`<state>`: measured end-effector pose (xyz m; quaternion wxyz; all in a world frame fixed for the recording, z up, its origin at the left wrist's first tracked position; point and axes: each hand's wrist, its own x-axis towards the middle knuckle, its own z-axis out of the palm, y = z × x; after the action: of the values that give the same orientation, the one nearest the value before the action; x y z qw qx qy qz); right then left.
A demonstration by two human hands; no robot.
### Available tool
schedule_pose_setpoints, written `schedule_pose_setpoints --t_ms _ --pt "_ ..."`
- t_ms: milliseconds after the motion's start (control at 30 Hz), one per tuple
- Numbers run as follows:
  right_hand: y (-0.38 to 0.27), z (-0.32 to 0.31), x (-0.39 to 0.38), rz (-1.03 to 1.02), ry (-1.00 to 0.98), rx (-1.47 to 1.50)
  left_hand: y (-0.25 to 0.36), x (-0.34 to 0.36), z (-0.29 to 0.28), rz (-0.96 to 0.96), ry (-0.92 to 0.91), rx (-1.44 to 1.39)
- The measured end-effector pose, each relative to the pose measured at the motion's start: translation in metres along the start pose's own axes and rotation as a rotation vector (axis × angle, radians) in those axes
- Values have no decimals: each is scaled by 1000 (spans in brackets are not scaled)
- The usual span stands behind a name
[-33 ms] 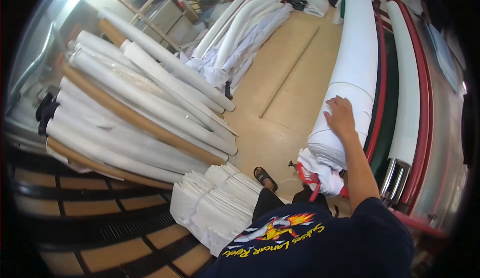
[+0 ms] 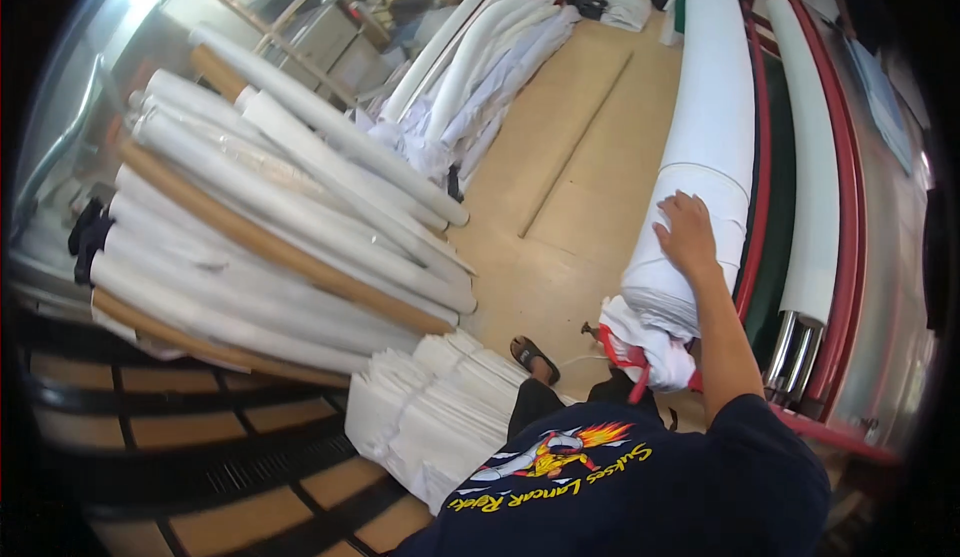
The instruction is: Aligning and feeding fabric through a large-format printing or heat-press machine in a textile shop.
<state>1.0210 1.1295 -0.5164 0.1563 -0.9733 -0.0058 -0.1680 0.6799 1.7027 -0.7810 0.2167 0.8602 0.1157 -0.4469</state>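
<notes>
My right hand [image 2: 688, 232] lies flat on a large white fabric roll [image 2: 705, 107], fingers spread and nothing gripped. A crease or band crosses the roll just beyond my fingertips. Bunched white cloth with red pieces [image 2: 650, 352] hangs at the roll's near end, below my forearm. My left hand is out of sight. The roll slants away from me to the far edge of the view, along a red metal frame.
White and brown rolls [image 2: 280, 207] are piled at the left. Tied folded white material [image 2: 420, 417] stands near my feet. A thin rod [image 2: 577, 147] lies on the floor [image 2: 530, 267]. Another white roll [image 2: 808, 157] lies at right beside a red frame [image 2: 850, 217]. More wrapped rolls [image 2: 490, 67] lie farther back.
</notes>
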Motion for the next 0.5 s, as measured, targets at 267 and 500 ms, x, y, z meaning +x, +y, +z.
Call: schedule_pose_setpoints --t_ms 267,500 --pt "-15 11 -22 267 -21 -105 5 55 -192 68 244 -143" --pt "-67 38 -3 472 -70 -214 38 151 -275 295 35 -56"
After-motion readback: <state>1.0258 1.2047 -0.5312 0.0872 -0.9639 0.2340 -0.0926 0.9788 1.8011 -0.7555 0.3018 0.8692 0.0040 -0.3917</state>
